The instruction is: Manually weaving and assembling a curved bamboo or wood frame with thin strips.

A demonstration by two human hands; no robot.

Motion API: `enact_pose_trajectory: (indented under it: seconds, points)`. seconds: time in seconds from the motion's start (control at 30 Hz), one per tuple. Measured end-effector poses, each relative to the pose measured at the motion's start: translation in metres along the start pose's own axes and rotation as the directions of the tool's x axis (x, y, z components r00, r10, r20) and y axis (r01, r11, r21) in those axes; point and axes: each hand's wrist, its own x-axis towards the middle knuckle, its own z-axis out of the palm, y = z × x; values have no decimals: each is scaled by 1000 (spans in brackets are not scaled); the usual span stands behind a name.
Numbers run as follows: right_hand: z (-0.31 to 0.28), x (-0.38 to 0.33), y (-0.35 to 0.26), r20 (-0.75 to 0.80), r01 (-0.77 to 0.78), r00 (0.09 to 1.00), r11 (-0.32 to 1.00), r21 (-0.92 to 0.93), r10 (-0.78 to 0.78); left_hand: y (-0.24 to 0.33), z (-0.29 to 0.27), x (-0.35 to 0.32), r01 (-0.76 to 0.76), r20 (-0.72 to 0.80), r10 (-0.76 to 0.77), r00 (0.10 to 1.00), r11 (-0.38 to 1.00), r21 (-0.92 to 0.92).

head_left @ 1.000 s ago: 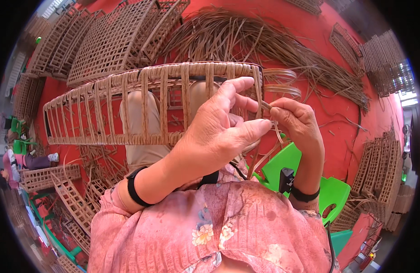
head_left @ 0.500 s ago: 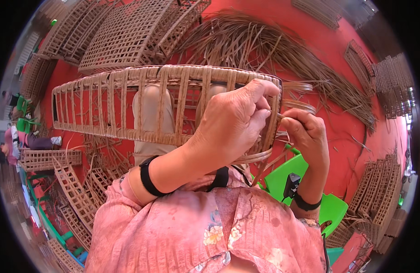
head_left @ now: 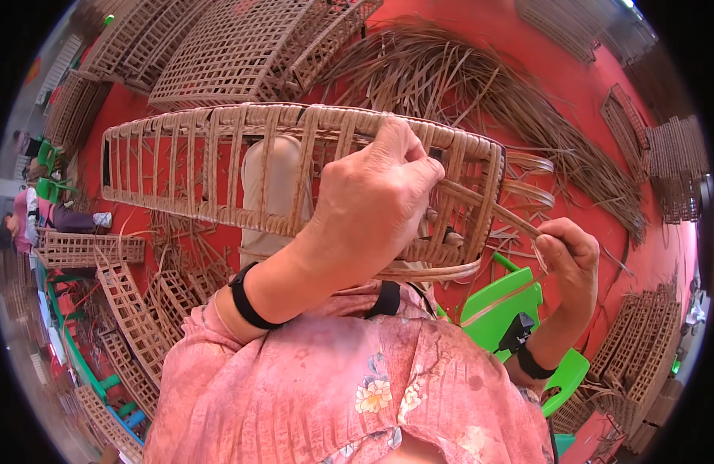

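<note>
Across my lap lies a long woven basket frame (head_left: 256, 223), its sides made of brown fibre strips wrapped in an open lattice. My left hand (head_left: 376, 193) is over its right part, fingers closed in a pinch at one end of a flat brown fibre strip (head_left: 492, 207). Out past the frame's right end, my right hand (head_left: 571, 255) pinches the same strip, which runs straight between both hands. Looped strips (head_left: 527, 162) stick out from the frame's right end. My left fingertips are partly hidden behind the hand.
A heap of loose fibre strips (head_left: 481, 85) covers the red floor ahead. Woven frames (head_left: 233, 54) are stacked at the far left, others (head_left: 635, 340) at the right. A green plastic chair (head_left: 502, 305) stands by my right arm. Another person (head_left: 32, 220) sits at the far left.
My right hand has moved right and down, away from the frame, drawing a longer length of strip into view. My left hand has shifted slightly left along the frame.
</note>
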Motion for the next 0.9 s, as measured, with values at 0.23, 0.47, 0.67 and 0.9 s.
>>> enact_pose_trajectory:
  seconds: [0.23,0.47,0.67,0.9]
  points:
    - [13,15,-5,31,-55,998,998,-26,56,-9,-7,-10,86,-23,-88,996,993,-77]
    - [20,22,12,-33,-42,999,999,4,42,-23,-10,-3,207,78,-191,978,888,-411]
    - [-8,7,20,40,-185,982,981,57,183,-29,-25,-20,270,-56,-328,943,854,-445]
    - [-16,9,2,73,16,997,999,45,-19,-33,-32,-25,46,-74,-40,996,995,84]
